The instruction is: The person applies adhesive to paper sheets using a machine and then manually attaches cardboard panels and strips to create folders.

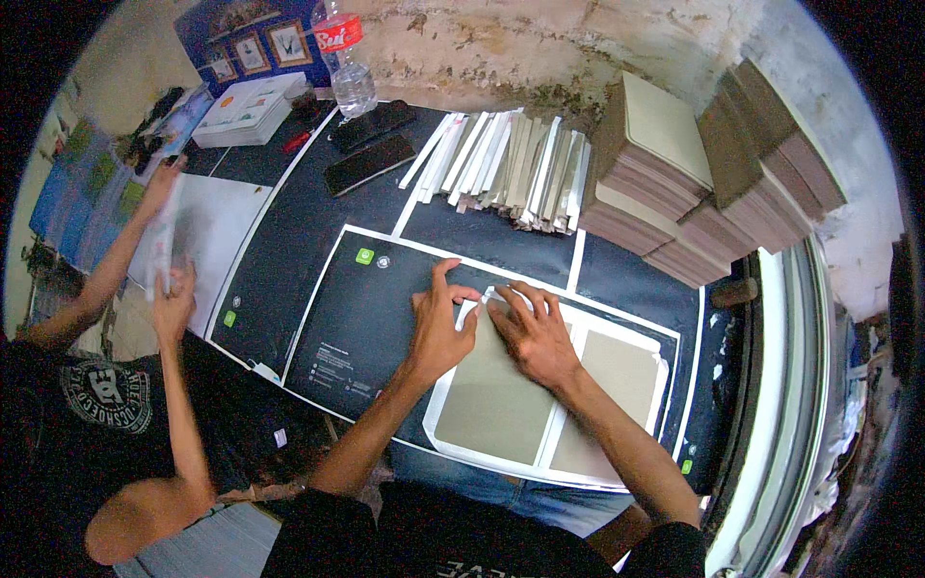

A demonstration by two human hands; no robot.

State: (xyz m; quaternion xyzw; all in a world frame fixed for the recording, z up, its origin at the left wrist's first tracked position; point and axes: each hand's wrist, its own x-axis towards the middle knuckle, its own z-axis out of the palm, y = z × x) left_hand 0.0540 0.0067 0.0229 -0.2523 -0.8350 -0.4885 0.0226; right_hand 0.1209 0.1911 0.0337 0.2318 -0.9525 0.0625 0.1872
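Your black shirt [453, 530] fronts the frame; your half-curled left hand [443, 326] and bent-fingered right hand [540, 337] meet at white paper [548, 438] edging a grey board [491, 405], any grip unclear.

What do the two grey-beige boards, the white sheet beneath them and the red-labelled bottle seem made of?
Grey-beige boards: probably chipboard, matte, judging by their flat, dull, even faces.
White sheet: likely paper, since it looks thin along its margins; whether it's coated is unclear.
Red-labelled bottle: most likely plastic, clear and glossy, see-through with bright highlights.

Left hand [441, 326] and right hand [536, 339] nearly meet (fingers [439, 279] bent).
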